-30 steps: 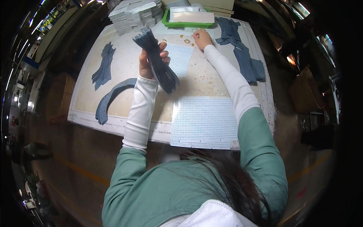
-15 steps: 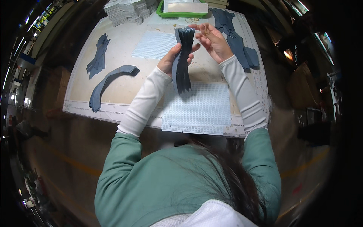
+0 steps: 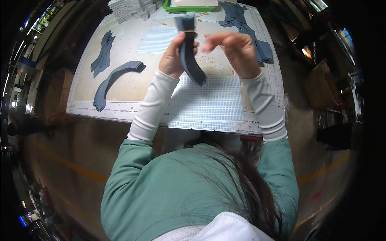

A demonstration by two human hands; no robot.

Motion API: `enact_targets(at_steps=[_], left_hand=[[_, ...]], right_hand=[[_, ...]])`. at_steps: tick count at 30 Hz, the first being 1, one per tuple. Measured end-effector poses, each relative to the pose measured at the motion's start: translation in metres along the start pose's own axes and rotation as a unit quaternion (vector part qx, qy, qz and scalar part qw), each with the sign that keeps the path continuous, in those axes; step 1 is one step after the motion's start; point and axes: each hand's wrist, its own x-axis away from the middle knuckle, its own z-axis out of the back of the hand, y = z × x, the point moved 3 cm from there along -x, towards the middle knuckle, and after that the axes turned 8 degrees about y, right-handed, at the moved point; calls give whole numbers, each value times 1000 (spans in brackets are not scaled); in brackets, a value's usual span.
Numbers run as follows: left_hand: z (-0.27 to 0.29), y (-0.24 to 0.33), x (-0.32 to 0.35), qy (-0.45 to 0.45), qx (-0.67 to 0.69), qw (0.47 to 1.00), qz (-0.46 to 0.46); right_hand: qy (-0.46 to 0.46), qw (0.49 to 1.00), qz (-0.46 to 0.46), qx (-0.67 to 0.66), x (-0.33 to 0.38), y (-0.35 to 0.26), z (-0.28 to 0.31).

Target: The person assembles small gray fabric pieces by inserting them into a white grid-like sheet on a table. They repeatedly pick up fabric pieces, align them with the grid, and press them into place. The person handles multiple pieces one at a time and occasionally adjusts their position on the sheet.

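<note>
My left hand point(image 3: 171, 60) grips a bundle of dark blue cut fabric pieces point(image 3: 189, 60) above the table, its lower end curving to the right. A thin tan rubber band point(image 3: 188, 31) lies around the bundle near its upper end, just above my left fingers; that end is smeared by motion. To the right, apart from the bundle, my right hand point(image 3: 240, 52) is raised with fingers loosely spread and blurred, and nothing shows in it. Below the bundle lie sheets printed with small rows point(image 3: 209, 100), at the table's near edge.
A curved fabric stack point(image 3: 110, 82) and a fanned stack point(image 3: 103, 54) lie at left. More blue pieces point(image 3: 237, 18) spread along the far right. At the back are pale stacked pieces point(image 3: 132, 10), a green tray point(image 3: 171, 8) and loose rubber bands point(image 3: 204, 14). Another printed sheet point(image 3: 155, 40) lies mid-table.
The rubber band, earlier on my right fingers, now sits around the bundle. My right hand has moved away from the bundle, to the right. The bundle has tilted, its lower end swinging right.
</note>
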Motion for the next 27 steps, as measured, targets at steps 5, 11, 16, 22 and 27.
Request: enact_targets(at_steps=[5,11,16,22,27], left_hand=[[-13,10,25,-145,-39,988,-28],[-11,5,26,-33,-257,965,-28],[-7,15,44,-12,78,993,-82],[-16,27,57,-64,-291,941,-163],[-12,28,68,-25,-454,861,-226]], right_hand=[[110,988,-103,14,0,3,-6],[-86,863,95,489,10,-15,-42],[237,940,-163,-182,15,6,-21],[80,960,9,267,20,0,-36],[62,909,6,412,20,-2,-39]])
